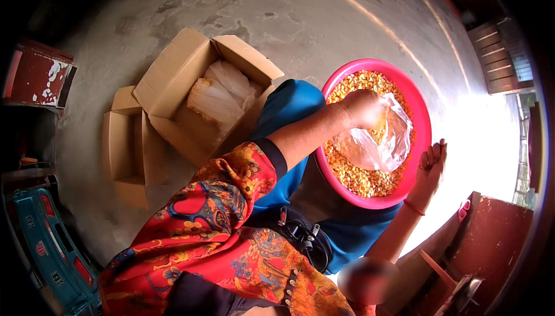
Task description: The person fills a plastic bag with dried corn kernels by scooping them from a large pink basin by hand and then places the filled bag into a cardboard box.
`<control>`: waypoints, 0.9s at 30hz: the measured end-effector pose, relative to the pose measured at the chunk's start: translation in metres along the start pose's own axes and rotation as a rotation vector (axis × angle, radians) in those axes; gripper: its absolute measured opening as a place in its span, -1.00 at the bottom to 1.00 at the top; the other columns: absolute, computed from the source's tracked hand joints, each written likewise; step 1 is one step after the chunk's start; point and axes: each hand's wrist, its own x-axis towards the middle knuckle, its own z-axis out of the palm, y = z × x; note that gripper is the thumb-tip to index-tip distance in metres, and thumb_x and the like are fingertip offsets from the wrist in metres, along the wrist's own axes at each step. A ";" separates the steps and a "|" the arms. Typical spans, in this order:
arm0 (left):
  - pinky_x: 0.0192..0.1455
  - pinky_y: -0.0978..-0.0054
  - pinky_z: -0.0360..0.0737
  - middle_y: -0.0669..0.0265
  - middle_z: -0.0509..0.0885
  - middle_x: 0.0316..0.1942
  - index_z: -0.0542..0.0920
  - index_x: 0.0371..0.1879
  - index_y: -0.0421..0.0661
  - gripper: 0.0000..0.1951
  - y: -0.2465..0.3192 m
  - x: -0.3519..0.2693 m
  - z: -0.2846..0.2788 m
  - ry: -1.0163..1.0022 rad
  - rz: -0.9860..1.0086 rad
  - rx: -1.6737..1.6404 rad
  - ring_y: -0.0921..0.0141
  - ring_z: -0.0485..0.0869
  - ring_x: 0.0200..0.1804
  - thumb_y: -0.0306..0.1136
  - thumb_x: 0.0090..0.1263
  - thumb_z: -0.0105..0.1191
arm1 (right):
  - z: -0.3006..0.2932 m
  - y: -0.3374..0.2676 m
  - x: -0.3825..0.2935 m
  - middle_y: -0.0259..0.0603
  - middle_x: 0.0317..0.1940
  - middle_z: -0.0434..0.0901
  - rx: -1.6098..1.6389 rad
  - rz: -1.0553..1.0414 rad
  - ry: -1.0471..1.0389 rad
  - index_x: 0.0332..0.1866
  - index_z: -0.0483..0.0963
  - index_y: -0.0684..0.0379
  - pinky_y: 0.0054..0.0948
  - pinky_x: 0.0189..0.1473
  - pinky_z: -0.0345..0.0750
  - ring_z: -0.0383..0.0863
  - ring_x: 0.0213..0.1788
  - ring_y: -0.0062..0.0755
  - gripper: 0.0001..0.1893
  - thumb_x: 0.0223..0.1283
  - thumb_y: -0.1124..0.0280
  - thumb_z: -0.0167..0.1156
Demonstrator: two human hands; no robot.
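Note:
My left hand reaches over a pink plastic basin and is closed on the rim of a clear plastic bag. The bag lies crumpled, its mouth partly spread, on top of the yellow-orange corn kernels in the basin. Some kernels show through or inside the film. My right hand, with a red bracelet at the wrist, is raised just outside the basin's right rim. Its fingers are curled, and nothing shows in them. The basin stands by my knees.
To the left, an open cardboard box holds a plastic bag with corn-coloured contents. A smaller open cardboard box adjoins it. A teal case lies at lower left. Red worn furniture stands at lower right. Strong light floods the concrete floor at right.

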 end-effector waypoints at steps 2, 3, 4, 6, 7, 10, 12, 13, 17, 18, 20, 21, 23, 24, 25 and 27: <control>-0.06 0.26 0.53 0.01 0.64 -0.26 0.61 -0.08 -0.05 -0.60 0.000 -0.002 -0.004 0.008 0.026 -0.002 0.10 0.63 -0.17 -0.57 0.04 -0.02 | 0.033 0.014 -0.002 -0.51 -0.66 0.10 -0.061 0.008 -0.059 -0.25 0.37 0.19 -0.69 -0.66 0.04 -0.02 -0.66 -0.76 -0.82 0.40 0.33 -0.09; -0.05 0.26 0.53 0.01 0.64 -0.25 0.61 -0.09 -0.06 -0.61 0.008 -0.003 -0.009 -0.049 -0.023 0.039 0.10 0.63 -0.16 -0.57 0.05 -0.02 | 0.045 0.021 -0.006 -0.50 -0.65 0.16 -0.088 0.013 -0.090 -0.26 0.39 0.19 -0.70 -0.64 0.07 0.02 -0.65 -0.77 -0.82 0.39 0.33 -0.08; -0.03 0.26 0.52 0.02 0.64 -0.23 0.61 -0.09 -0.08 -0.62 -0.001 -0.002 -0.006 -0.024 -0.013 -0.007 0.10 0.62 -0.14 -0.59 0.06 -0.03 | 0.057 0.033 -0.008 -0.48 -0.62 0.24 -0.170 0.000 -0.088 -0.27 0.42 0.21 -0.70 -0.61 0.12 0.10 -0.63 -0.76 -0.81 0.38 0.35 -0.07; 0.00 0.27 0.52 0.02 0.63 -0.18 0.60 -0.08 -0.11 -0.62 -0.002 -0.002 -0.002 -0.001 -0.009 -0.061 0.10 0.61 -0.10 -0.61 0.07 -0.04 | 0.063 0.054 -0.011 -0.43 -0.54 0.38 -0.391 -0.004 -0.133 -0.27 0.46 0.24 -0.69 -0.49 0.26 0.27 -0.55 -0.73 -0.81 0.36 0.38 -0.05; 0.01 0.27 0.52 0.01 0.62 -0.17 0.59 -0.08 -0.12 -0.63 0.002 -0.003 -0.004 -0.002 0.006 -0.064 0.10 0.60 -0.09 -0.61 0.08 -0.04 | 0.062 0.063 -0.012 -0.39 -0.50 0.45 -0.529 0.007 -0.189 -0.26 0.48 0.27 -0.68 -0.41 0.35 0.38 -0.49 -0.70 -0.81 0.34 0.40 -0.04; 0.03 0.29 0.51 0.03 0.62 -0.14 0.58 -0.07 -0.14 -0.66 0.000 0.000 -0.001 -0.001 0.004 -0.057 0.11 0.60 -0.06 -0.58 0.13 -0.01 | 0.049 0.085 -0.018 -0.32 -0.39 0.54 -0.852 0.033 -0.398 -0.23 0.47 0.31 -0.60 -0.18 0.45 0.50 -0.32 -0.62 -0.84 0.30 0.45 -0.01; 0.03 0.29 0.51 0.03 0.61 -0.13 0.57 -0.05 -0.14 -0.66 -0.006 0.001 0.004 0.012 0.009 -0.050 0.11 0.60 -0.06 -0.57 0.15 0.00 | 0.048 0.082 -0.023 -0.31 -0.35 0.56 -0.873 -0.007 -0.421 -0.22 0.48 0.32 -0.59 -0.18 0.46 0.51 -0.29 -0.63 -0.87 0.28 0.50 0.02; 0.03 0.29 0.51 0.03 0.61 -0.12 0.57 -0.04 -0.14 -0.65 -0.009 0.001 0.003 0.005 -0.005 -0.041 0.11 0.60 -0.06 -0.58 0.14 -0.02 | 0.052 0.073 -0.025 -0.32 -0.37 0.56 -0.837 0.016 -0.347 -0.21 0.49 0.32 -0.64 -0.27 0.44 0.49 -0.33 -0.66 -0.87 0.29 0.50 0.01; 0.01 0.27 0.51 0.03 0.61 -0.14 0.57 -0.05 -0.13 -0.62 -0.002 0.001 -0.001 -0.040 -0.022 -0.008 0.10 0.60 -0.08 -0.60 0.08 -0.03 | 0.041 0.032 -0.019 -0.38 -0.44 0.52 -0.677 -0.232 -0.077 -0.20 0.50 0.26 -0.75 -0.46 0.31 0.37 -0.46 -0.76 -0.86 0.32 0.46 0.00; 0.00 0.27 0.52 0.03 0.62 -0.15 0.57 -0.05 -0.13 -0.61 -0.004 0.001 0.000 -0.021 0.019 -0.023 0.10 0.60 -0.09 -0.60 0.08 -0.03 | 0.034 0.027 -0.014 -0.40 -0.45 0.51 -0.697 -0.300 -0.030 -0.18 0.50 0.25 -0.76 -0.47 0.29 0.34 -0.47 -0.78 -0.85 0.32 0.46 -0.01; -0.02 0.27 0.52 0.03 0.62 -0.17 0.58 -0.05 -0.11 -0.60 -0.009 0.001 0.003 0.018 0.088 -0.044 0.09 0.61 -0.12 -0.60 0.06 -0.03 | -0.007 0.030 0.006 -0.42 -0.40 0.53 -0.952 -0.325 0.054 -0.16 0.52 0.20 -0.69 -0.39 0.36 0.41 -0.41 -0.72 -0.85 0.30 0.44 0.03; -0.02 0.27 0.52 0.03 0.62 -0.17 0.58 -0.05 -0.11 -0.60 -0.006 0.001 0.002 0.014 0.092 -0.045 0.09 0.61 -0.12 -0.60 0.06 -0.03 | -0.035 0.036 0.016 -0.42 -0.39 0.55 -1.113 -0.329 0.067 -0.15 0.53 0.19 -0.65 -0.35 0.40 0.45 -0.37 -0.68 -0.85 0.28 0.43 0.05; -0.02 0.26 0.52 0.03 0.62 -0.17 0.58 -0.05 -0.11 -0.60 0.002 -0.002 -0.005 -0.032 0.042 -0.030 0.10 0.61 -0.11 -0.59 0.06 -0.03 | -0.059 0.057 0.018 -0.17 -0.16 0.58 -1.532 -0.371 0.137 -0.05 0.51 0.17 -0.35 -0.08 0.49 0.56 -0.12 -0.28 -0.73 0.11 0.45 0.14; -0.01 0.27 0.52 0.05 0.62 -0.14 0.57 -0.04 -0.11 -0.59 0.005 -0.004 -0.007 -0.055 0.010 -0.024 0.10 0.60 -0.09 -0.60 0.07 -0.04 | -0.060 0.064 0.012 -0.13 -0.07 0.53 -1.641 -0.441 0.067 -0.01 0.49 0.16 -0.29 0.00 0.46 0.52 -0.04 -0.20 -0.68 0.07 0.46 0.15; -0.01 0.27 0.52 0.05 0.62 -0.14 0.57 -0.04 -0.11 -0.59 0.003 -0.003 -0.006 -0.055 0.012 -0.023 0.10 0.60 -0.09 -0.60 0.07 -0.04 | -0.060 0.070 0.008 -0.08 0.02 0.48 -1.748 -0.512 -0.006 0.02 0.48 0.15 -0.23 0.08 0.42 0.48 0.04 -0.12 -0.64 0.03 0.47 0.16; 0.01 0.29 0.52 0.06 0.61 -0.11 0.57 -0.02 -0.10 -0.59 -0.002 -0.001 -0.004 -0.020 0.035 -0.022 0.11 0.60 -0.07 -0.62 0.09 -0.06 | -0.055 0.082 0.011 -0.03 0.13 0.39 -1.682 -0.430 -0.009 0.10 0.43 0.14 -0.24 0.18 0.34 0.37 0.15 -0.02 -0.55 0.00 0.46 0.15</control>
